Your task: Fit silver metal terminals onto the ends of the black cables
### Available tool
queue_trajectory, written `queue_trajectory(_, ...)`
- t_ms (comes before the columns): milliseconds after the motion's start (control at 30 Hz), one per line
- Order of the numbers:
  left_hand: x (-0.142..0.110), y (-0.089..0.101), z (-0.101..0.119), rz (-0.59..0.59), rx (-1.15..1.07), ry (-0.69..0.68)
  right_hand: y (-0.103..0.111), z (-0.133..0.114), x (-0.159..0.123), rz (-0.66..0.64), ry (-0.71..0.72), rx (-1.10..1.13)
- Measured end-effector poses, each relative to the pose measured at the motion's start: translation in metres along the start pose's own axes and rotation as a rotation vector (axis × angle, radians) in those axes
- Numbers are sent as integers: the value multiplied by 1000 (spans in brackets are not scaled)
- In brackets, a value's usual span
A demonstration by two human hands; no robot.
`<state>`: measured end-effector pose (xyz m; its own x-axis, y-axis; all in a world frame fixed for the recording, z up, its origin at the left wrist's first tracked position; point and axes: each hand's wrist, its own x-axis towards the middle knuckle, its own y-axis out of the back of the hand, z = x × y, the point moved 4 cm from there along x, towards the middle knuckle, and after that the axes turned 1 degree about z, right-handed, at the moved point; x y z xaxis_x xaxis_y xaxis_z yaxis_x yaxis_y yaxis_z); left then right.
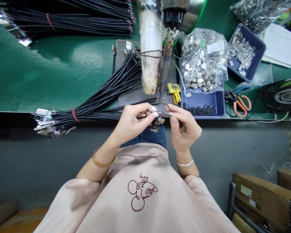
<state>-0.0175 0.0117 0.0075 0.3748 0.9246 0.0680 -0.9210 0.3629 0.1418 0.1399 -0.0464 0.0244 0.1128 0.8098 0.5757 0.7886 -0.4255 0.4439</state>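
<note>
Blue tray [219, 103] near right hand [185, 127]; pliers [235, 103]

1. We cannot tell what tiny piece [168, 113] sits between the hands [185, 126]; fingertips [154, 114] cover much there.
2. We lose the far black cables [87, 23] past the top edge.
3. We find the bag label [214, 47] too small to read.
4. We see the black device [269, 91] cropped at right.

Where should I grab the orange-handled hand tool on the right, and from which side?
Probably by both orange handles, coming from the front edge of the green bench. The handles spread apart and curve toward that edge, while the dark head points away, close beside the blue tray, which leaves it less finger room.
</note>
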Motion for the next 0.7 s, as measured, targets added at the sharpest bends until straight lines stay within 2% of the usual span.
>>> queue_trajectory(133,1,0,0,-1,4,-5,0,-1,3,-25,5,156)
queue_trajectory(300,4,-1,2,23,-35,20,-5,4,2,9,-148,170)
queue_trajectory(400,5,-3,-1,36,-83,65,-3,-1,3,73,-19,77)
queue_trajectory(500,6,-4,-3,63,-107,63,-4,-4,2,58,121,4)
queue_trajectory(567,6,-3,-4,98,-127,58,-5,0,3,41,122,10)
queue_trajectory(700,6,-4,-4,129,-141,74,-9,12,5,27,25,89)
